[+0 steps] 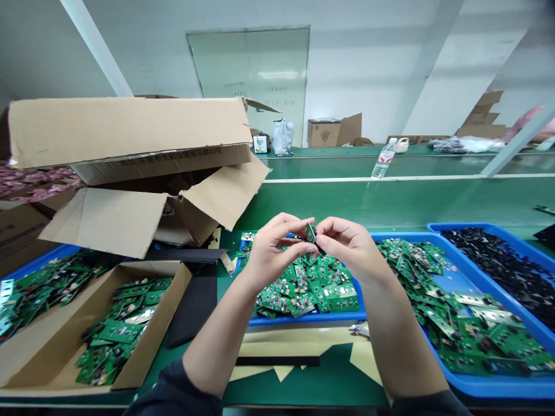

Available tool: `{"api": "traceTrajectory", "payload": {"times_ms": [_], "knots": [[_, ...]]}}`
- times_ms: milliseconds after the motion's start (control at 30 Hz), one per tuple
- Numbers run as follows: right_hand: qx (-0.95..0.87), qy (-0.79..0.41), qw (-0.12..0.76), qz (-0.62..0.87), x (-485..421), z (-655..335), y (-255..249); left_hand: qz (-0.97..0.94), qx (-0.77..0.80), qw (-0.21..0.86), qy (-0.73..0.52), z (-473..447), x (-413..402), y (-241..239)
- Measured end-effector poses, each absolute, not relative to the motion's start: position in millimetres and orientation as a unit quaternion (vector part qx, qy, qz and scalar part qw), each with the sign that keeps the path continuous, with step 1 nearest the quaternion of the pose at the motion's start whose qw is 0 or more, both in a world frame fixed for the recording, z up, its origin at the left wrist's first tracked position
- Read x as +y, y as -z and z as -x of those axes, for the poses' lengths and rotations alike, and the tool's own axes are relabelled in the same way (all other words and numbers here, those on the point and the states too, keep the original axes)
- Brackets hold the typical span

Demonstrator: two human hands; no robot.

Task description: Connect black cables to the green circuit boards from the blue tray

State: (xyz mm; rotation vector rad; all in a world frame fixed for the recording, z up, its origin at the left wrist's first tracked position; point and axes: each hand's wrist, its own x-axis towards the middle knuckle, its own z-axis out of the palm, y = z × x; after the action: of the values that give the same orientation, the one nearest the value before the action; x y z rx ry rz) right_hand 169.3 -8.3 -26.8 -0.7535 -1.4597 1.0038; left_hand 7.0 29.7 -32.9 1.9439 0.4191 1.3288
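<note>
Both my hands meet in the middle, above a blue tray (303, 319) heaped with green circuit boards (299, 283). A small green circuit board (310, 233) stands on edge between the thumb and fingers of my left hand (275, 245). My right hand (349, 245) is closed in a pinch at the board's right side. A small black piece (320, 250) shows at its fingertips; its exact kind is too small to make out.
On the right stand a blue tray of boards (498, 388) and a blue tray of black parts (498, 254). An open carton (169, 271) with boards sits at left, under larger cardboard boxes (130, 127). Pliers-like cutters (359, 330) and a water bottle (384, 158) lie beyond my hands' sides.
</note>
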Motion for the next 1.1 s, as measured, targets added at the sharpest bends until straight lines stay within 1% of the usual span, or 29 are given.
{"api": "traceTrajectory", "payload": {"times_ms": [167,300,467,633,833,933,1100], "knots": [[-0.629,-0.395,0.565,0.36,-9.0,-174.0,28.4,-0.755,0.183,0.408,-0.48,-6.2,27.8,30.0],[-0.617,-0.347,0.57,0.417,-12.0,-173.6,28.6,-0.765,0.213,0.405,-0.453,-6.4,28.0,30.4],[-0.621,-0.29,0.576,0.446,-17.3,-167.3,28.8,-0.759,0.214,0.409,-0.46,-7.9,29.3,31.6],[-0.604,-0.25,0.585,0.48,-14.9,-169.3,30.4,-0.737,0.2,0.442,-0.471,-5.7,29.1,28.5],[-0.648,-0.23,0.581,0.436,-16.4,-168.4,28.0,-0.706,0.182,0.471,-0.496,-4.9,31.2,29.7],[-0.666,-0.192,0.59,0.413,-17.5,-164.5,27.4,-0.689,0.174,0.498,-0.497,-6.6,30.9,30.2],[-0.682,-0.153,0.59,0.405,-16.2,-164.4,29.0,-0.641,0.174,0.569,-0.486,-8.5,30.1,29.9]]}}
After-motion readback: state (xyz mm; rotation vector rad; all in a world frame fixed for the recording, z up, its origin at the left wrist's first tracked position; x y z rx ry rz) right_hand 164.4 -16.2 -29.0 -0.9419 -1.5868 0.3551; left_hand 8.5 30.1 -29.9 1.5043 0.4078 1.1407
